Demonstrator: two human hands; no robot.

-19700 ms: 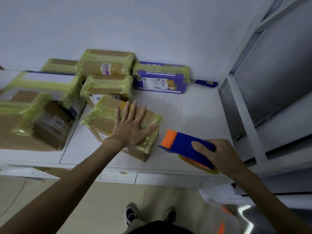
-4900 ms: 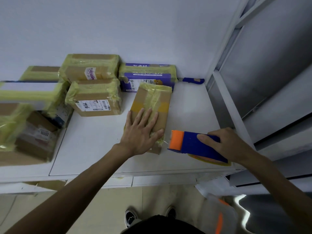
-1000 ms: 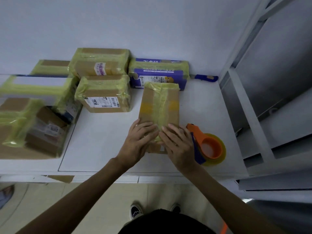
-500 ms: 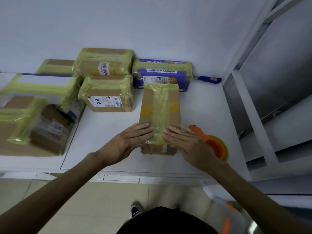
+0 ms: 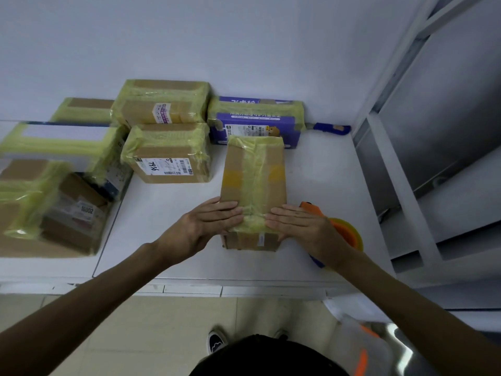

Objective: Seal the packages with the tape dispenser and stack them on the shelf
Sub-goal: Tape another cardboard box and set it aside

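- A black shoe (image 5: pixel 217 344) stands on the beige floor below the tabletop edge.
- The left hand (image 5: pixel 206 226) lies flat on the near end of the brown cardboard package banded lengthwise with yellow-green tape (image 5: pixel 253 169). Its fingers (image 5: pixel 230 211) are straight and close together, pressing on the tape.
- The right hand (image 5: pixel 301 226) presses the same end from the other side, fingers equally straight. The two sets of fingertips sit near each other but apart.
- The package lies on the white tabletop (image 5: pixel 325 172), its length running away from the person.
- The orange and blue tape dispenser with a yellow roll (image 5: pixel 347 232) lies just right of the package, partly hidden by the right wrist.
- Farther left sits a taped cardboard box with a white label (image 5: pixel 168 158).
- A purple printed box (image 5: pixel 257 123) stands against the wall, behind the package's far end.
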